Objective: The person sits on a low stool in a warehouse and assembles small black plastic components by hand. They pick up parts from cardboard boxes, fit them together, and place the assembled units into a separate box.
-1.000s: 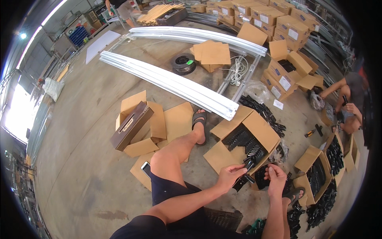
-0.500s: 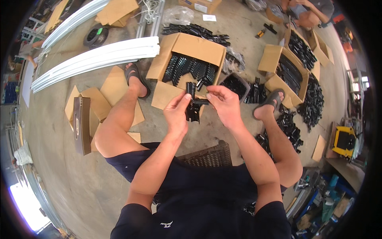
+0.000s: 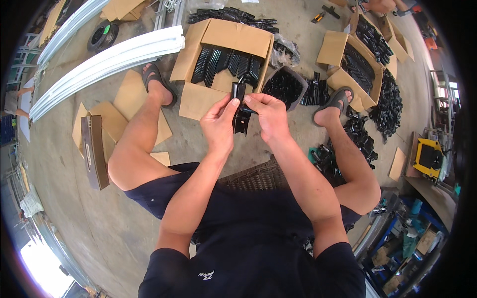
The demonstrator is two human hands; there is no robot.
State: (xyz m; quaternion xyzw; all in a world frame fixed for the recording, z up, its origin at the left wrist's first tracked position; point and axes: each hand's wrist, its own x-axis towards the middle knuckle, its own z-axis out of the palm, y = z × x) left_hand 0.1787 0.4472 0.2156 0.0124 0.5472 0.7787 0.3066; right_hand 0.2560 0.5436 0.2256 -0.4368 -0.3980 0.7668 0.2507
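Observation:
My left hand (image 3: 218, 121) is closed, its thumb and fingers pinching a glossy black channel-shaped bracket (image 3: 241, 125) held upright in front of me. My right hand (image 3: 272, 116) is closed too, thumb and fingertips pressed to the bracket's right side. A short black crosspiece there is mostly covered by the fingers. Just beyond my hands stands an open cardboard box (image 3: 238, 35) with rows of similar black brackets (image 3: 211, 64) stacked inside. To its right a bin (image 3: 304, 88) holds many small black parts.
A second open box (image 3: 332, 47) of black parts stands at the right, with loose heaps (image 3: 385, 114) beside it. Long white metal profiles (image 3: 109, 72) lie at the left. Flattened cardboard (image 3: 117, 121) and a brown case (image 3: 94, 151) lie near my left leg. Another person sits at the far right.
My right hand has moved in to the left and now presses against the bracket, covering the crosspiece. The whole view has shifted, so the boxes sit higher and further left.

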